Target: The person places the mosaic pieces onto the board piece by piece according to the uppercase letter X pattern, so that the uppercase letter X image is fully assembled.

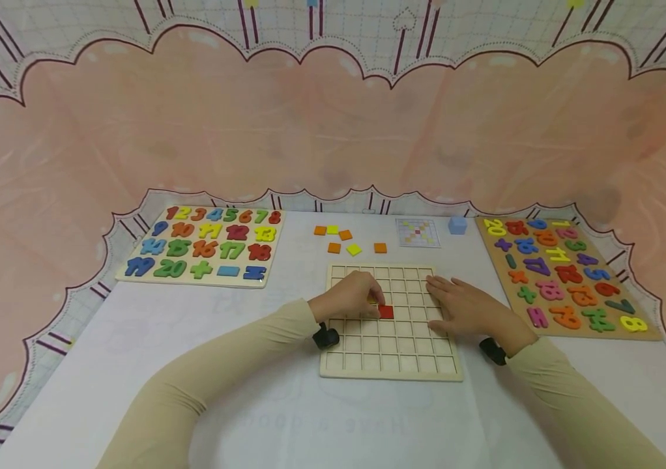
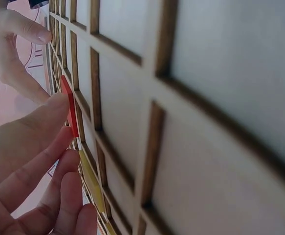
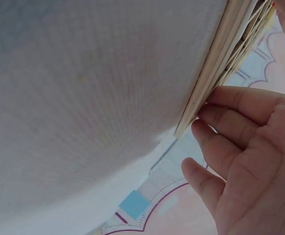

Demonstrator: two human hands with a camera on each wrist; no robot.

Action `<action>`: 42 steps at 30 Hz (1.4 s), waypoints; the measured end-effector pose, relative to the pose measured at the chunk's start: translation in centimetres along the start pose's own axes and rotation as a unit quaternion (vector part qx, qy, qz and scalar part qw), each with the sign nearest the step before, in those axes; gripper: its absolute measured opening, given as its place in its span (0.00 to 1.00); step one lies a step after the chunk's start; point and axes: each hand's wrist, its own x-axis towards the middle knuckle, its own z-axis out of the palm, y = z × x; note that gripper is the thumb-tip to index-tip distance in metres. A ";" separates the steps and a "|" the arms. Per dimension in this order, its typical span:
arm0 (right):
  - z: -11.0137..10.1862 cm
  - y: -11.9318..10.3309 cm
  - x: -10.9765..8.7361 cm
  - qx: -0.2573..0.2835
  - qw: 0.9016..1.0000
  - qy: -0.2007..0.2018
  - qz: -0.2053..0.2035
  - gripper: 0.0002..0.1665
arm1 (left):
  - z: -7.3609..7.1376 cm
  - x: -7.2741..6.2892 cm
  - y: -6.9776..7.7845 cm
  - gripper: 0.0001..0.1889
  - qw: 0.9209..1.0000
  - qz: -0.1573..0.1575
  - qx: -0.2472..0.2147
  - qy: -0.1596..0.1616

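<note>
A pale wooden grid board [image 1: 388,368] lies on the white table. Over its middle, my left hand [image 1: 355,294] has its fingers curled, with thumb and fingertip pinching a red square tile [image 1: 386,312] at its left edge. In the left wrist view the red tile [image 2: 70,105] stands slightly proud of the grid at the thumb tip. A yellow tile [image 2: 91,178] lies in the grid under the other fingers, mostly hidden from the head view. My right hand [image 1: 464,306] rests its extended fingers along the board's right edge [image 3: 201,93].
Behind the board lie several loose orange tiles [image 1: 380,248] and yellow tiles [image 1: 354,249], a small printed pattern card [image 1: 418,232] and a blue cube [image 1: 458,225]. Number puzzle boards stand at the left [image 1: 192,281] and the right [image 1: 494,251].
</note>
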 end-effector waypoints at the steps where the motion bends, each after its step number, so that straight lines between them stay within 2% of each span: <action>1: 0.0 0.0 0.0 0.001 1.000 0.000 0.001 0.47 | 0.0 0.0 0.0 0.07 1.000 -0.001 0.000 0.000; 14: 0.4 0.1 0.1 0.000 1.000 -0.001 0.002 0.48 | 0.1 -0.1 0.3 0.06 1.000 -0.002 0.007 0.003; 22: 0.3 0.2 0.1 -0.001 1.000 0.002 0.002 0.48 | -0.2 0.0 -0.2 0.06 1.000 -0.005 -0.011 0.001; 33: 0.5 0.3 0.0 -0.002 1.000 0.013 -0.003 0.48 | -1.4 0.1 -2.2 0.10 0.998 0.002 -0.060 0.001; 39: 0.5 0.3 0.0 0.000 1.000 0.012 0.001 0.48 | -3.1 0.0 -4.0 0.14 0.998 0.027 -0.060 0.002; 42: 0.5 0.2 0.0 0.000 1.000 0.006 0.004 0.48 | -4.3 0.0 -5.0 0.16 0.997 0.031 -0.068 0.015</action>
